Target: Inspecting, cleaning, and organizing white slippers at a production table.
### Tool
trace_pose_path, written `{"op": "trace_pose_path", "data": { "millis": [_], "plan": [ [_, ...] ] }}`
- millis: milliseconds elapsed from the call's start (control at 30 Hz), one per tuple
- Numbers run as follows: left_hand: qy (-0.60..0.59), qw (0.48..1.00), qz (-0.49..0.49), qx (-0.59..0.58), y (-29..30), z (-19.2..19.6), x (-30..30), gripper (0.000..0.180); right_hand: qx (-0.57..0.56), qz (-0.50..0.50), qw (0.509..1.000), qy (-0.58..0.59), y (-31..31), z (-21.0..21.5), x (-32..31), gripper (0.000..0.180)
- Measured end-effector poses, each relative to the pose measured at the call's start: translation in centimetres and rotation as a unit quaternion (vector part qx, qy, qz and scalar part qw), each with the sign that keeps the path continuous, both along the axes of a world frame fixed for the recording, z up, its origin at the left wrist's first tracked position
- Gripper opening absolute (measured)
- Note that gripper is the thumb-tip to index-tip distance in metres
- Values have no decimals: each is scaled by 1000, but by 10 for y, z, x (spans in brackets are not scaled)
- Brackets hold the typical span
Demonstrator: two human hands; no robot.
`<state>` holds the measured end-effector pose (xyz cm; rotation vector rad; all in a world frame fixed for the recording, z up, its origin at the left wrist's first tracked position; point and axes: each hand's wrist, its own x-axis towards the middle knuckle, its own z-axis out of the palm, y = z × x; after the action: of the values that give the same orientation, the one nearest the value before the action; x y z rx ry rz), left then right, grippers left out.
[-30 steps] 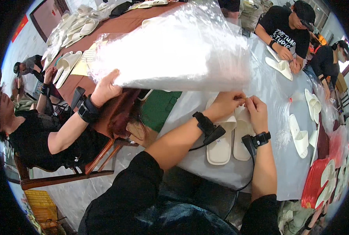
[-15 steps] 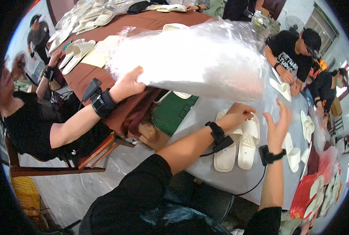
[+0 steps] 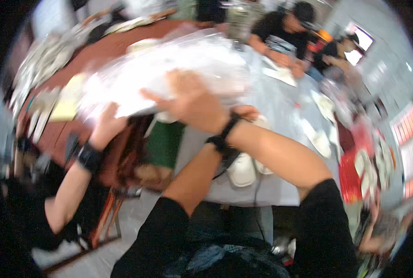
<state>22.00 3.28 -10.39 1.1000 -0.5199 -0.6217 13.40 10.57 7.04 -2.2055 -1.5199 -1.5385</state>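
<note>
Above my crossed forearms (image 3: 280, 143), my right hand (image 3: 192, 103) reaches out with thumb and fingers spread wide, in front of shiny clear plastic (image 3: 137, 76); blur hides whether they touch. Just right of it, my left hand (image 3: 247, 112) is mostly hidden, only some fingers showing, so I cannot tell whether it holds anything. Below my left hand, a pair of cream slippers (image 3: 242, 172) lies on the grey table (image 3: 285, 192), partly covered by my arms. Left of my right hand, a co-worker's hand (image 3: 108, 127) grips the plastic's near edge.
</note>
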Motion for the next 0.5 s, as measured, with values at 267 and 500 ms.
{"op": "trace_pose_path", "data": {
  "millis": [267, 500],
  "plan": [
    [-224, 937, 215, 157, -6, 43, -40, 18, 7, 6, 998, -60, -1, -2, 24, 25],
    [-184, 941, 231, 168, 6, 52, -58, 21, -41, -4, 996, -82, -7, 16, 3, 18]
  ]
}}
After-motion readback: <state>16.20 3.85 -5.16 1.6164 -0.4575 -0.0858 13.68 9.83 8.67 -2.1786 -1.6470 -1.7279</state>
